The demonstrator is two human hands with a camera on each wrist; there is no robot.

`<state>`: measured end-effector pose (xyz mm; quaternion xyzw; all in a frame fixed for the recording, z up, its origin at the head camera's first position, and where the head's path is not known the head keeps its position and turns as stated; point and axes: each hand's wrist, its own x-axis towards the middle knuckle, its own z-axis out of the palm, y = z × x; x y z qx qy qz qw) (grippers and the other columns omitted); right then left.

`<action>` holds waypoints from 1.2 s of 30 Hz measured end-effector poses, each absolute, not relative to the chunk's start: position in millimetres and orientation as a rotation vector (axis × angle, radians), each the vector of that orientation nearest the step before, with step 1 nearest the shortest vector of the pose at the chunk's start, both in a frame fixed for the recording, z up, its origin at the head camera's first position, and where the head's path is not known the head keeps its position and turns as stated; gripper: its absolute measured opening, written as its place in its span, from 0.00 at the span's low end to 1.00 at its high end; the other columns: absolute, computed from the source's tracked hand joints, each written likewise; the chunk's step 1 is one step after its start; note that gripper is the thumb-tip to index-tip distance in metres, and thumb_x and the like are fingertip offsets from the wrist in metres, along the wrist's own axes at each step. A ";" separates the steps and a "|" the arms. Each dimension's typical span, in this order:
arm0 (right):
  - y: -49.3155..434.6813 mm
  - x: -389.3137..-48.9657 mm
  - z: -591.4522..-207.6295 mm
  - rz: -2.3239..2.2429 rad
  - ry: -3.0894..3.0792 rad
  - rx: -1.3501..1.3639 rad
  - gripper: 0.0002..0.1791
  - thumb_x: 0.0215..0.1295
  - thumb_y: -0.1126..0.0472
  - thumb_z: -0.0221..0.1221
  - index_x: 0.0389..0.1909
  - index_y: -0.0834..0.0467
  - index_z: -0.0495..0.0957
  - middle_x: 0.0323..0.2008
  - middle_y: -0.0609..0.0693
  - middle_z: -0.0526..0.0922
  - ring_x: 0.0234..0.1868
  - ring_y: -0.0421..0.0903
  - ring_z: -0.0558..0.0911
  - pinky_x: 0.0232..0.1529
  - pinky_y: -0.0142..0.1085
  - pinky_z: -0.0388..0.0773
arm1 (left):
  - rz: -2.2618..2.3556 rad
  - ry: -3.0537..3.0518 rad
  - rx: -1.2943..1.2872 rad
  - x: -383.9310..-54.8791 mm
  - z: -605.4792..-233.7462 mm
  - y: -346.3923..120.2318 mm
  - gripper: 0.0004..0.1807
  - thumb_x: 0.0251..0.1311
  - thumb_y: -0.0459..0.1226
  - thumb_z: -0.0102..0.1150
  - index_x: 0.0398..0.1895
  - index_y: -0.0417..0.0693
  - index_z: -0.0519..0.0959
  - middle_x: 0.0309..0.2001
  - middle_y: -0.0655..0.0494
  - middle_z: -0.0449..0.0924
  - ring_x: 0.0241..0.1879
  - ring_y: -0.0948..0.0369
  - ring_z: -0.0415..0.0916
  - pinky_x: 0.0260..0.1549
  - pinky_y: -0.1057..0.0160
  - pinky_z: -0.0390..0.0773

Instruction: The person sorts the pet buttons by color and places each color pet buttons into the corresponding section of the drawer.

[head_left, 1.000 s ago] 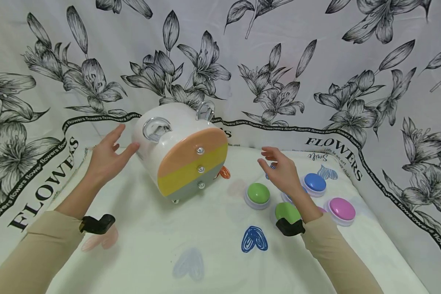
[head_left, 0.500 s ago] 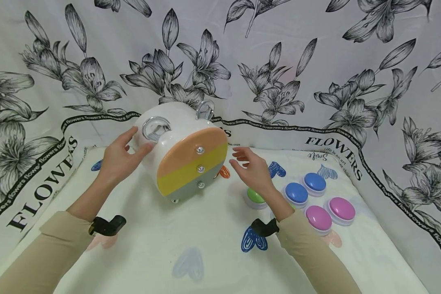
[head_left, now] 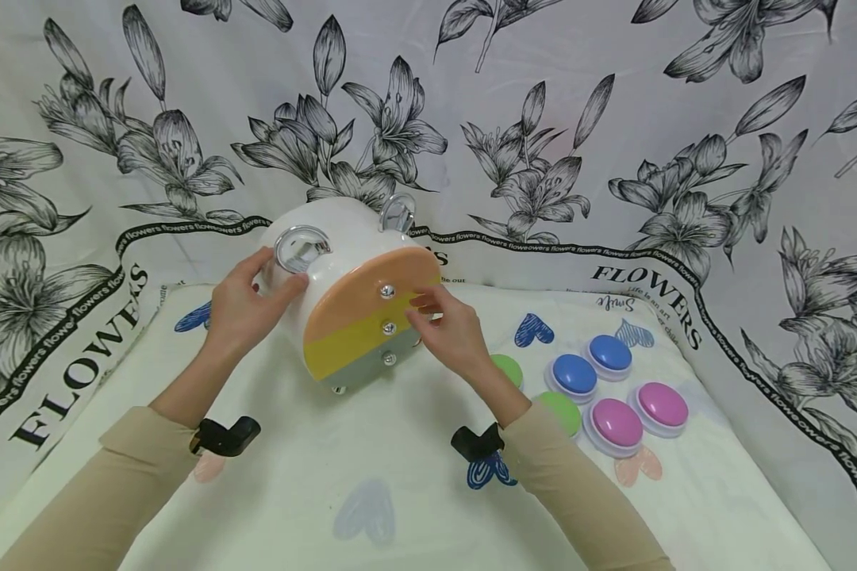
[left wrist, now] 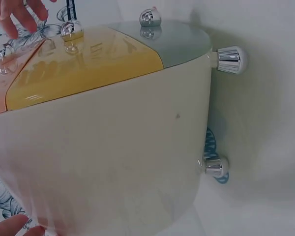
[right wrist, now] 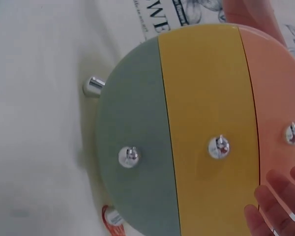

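A white drawer box [head_left: 343, 226] with a rounded front stands on the cloth, turned at an angle. Its orange drawer [head_left: 353, 295] is on top, the yellow drawer [right wrist: 211, 88] in the middle and the grey-green drawer [left wrist: 172, 42] at the bottom, all closed, each with a silver knob. My left hand [head_left: 246, 308] rests along the box's left side, thumb toward the front and fingers relaxed. In front of the right part of the drawers hovers my right hand [head_left: 455, 331], fingers loosely bent and holding nothing; in the right wrist view its fingertips [right wrist: 278, 196] lie near the orange and yellow drawers.
To the right sit blue push buttons [head_left: 574, 373], pink push buttons [head_left: 617, 422] and green push buttons [head_left: 559, 411], partly behind my right forearm. A flower-printed curtain [head_left: 514, 159] rises behind. Silver ear-shaped pieces [head_left: 397, 212] top the box; silver feet [left wrist: 231, 60] hold it up.
My left hand has moved right onto the box's side. My right hand has travelled left from above the buttons to the drawer front. The box has stayed in place.
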<state>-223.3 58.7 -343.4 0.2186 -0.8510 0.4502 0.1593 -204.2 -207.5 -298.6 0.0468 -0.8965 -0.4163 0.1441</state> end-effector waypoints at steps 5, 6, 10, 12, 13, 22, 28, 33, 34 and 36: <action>46.0 -225.4 -342.6 1.332 -2.404 0.633 0.16 0.59 0.59 0.60 0.48 0.56 0.74 0.41 0.50 0.84 0.40 0.42 0.82 0.36 0.27 0.80 | -1.197 -2.539 0.129 -205.0 -299.3 -204.6 0.40 0.55 0.57 0.54 0.68 0.46 0.61 0.69 0.50 0.56 0.68 0.50 0.54 0.59 0.47 0.66; 43.8 -225.8 -342.5 1.347 -2.393 0.635 0.15 0.59 0.60 0.60 0.47 0.56 0.74 0.40 0.50 0.84 0.40 0.42 0.82 0.36 0.26 0.80 | -1.203 -2.532 0.131 -205.1 -299.4 -203.8 0.40 0.55 0.56 0.54 0.67 0.46 0.61 0.69 0.49 0.56 0.68 0.50 0.53 0.58 0.47 0.67; 36.4 -226.9 -341.6 1.393 -2.347 0.645 0.14 0.59 0.60 0.61 0.46 0.56 0.74 0.40 0.49 0.83 0.38 0.42 0.82 0.34 0.24 0.79 | -1.235 -2.495 0.149 -205.5 -300.5 -200.9 0.38 0.56 0.55 0.55 0.66 0.43 0.63 0.70 0.49 0.55 0.68 0.51 0.53 0.57 0.48 0.68; 33.4 -227.3 -341.4 1.399 -2.329 0.654 0.14 0.59 0.60 0.61 0.46 0.57 0.74 0.39 0.49 0.83 0.37 0.42 0.82 0.33 0.24 0.79 | -1.243 -2.483 0.160 -206.2 -301.2 -200.0 0.38 0.55 0.55 0.56 0.66 0.43 0.63 0.70 0.50 0.55 0.68 0.51 0.53 0.57 0.48 0.68; 32.0 -227.5 -341.2 1.394 -2.323 0.655 0.14 0.59 0.60 0.61 0.46 0.57 0.74 0.39 0.49 0.83 0.36 0.42 0.82 0.33 0.24 0.79 | -1.244 -2.478 0.166 -206.5 -301.6 -199.7 0.38 0.55 0.54 0.56 0.65 0.43 0.64 0.69 0.50 0.56 0.68 0.51 0.53 0.57 0.49 0.68; 22.1 -229.3 -338.6 1.309 -2.297 0.633 0.13 0.57 0.61 0.62 0.41 0.59 0.72 0.32 0.50 0.83 0.32 0.42 0.82 0.35 0.28 0.80 | -1.236 -2.465 0.202 -208.3 -303.3 -198.2 0.36 0.56 0.55 0.54 0.64 0.44 0.65 0.69 0.50 0.56 0.68 0.51 0.54 0.57 0.49 0.68; 17.1 -231.3 -334.1 1.185 -2.367 0.543 0.13 0.56 0.57 0.63 0.38 0.57 0.71 0.29 0.47 0.82 0.29 0.39 0.81 0.31 0.27 0.77 | -1.241 -2.463 0.193 -208.6 -303.1 -198.8 0.36 0.57 0.55 0.54 0.65 0.45 0.65 0.69 0.50 0.56 0.68 0.52 0.54 0.57 0.49 0.69; 15.4 -231.4 -329.9 1.117 -2.403 0.515 0.13 0.56 0.55 0.62 0.37 0.55 0.71 0.28 0.46 0.82 0.28 0.38 0.80 0.28 0.27 0.75 | -1.227 -2.465 0.182 -208.9 -303.2 -199.5 0.35 0.56 0.55 0.54 0.64 0.45 0.67 0.69 0.50 0.57 0.68 0.51 0.55 0.56 0.49 0.70; 15.3 -231.5 -329.8 1.110 -2.402 0.515 0.13 0.56 0.55 0.62 0.37 0.55 0.71 0.28 0.46 0.82 0.28 0.38 0.80 0.27 0.27 0.75 | -1.225 -2.466 0.184 -209.0 -303.3 -199.4 0.35 0.56 0.55 0.54 0.63 0.44 0.67 0.69 0.50 0.57 0.67 0.51 0.55 0.56 0.49 0.70; 15.4 -231.9 -329.5 1.095 -2.405 0.512 0.13 0.56 0.55 0.62 0.37 0.55 0.71 0.27 0.45 0.82 0.27 0.38 0.80 0.26 0.27 0.74 | -1.226 -2.467 0.189 -209.1 -303.6 -198.9 0.35 0.56 0.55 0.54 0.63 0.45 0.68 0.69 0.50 0.57 0.68 0.51 0.55 0.56 0.49 0.70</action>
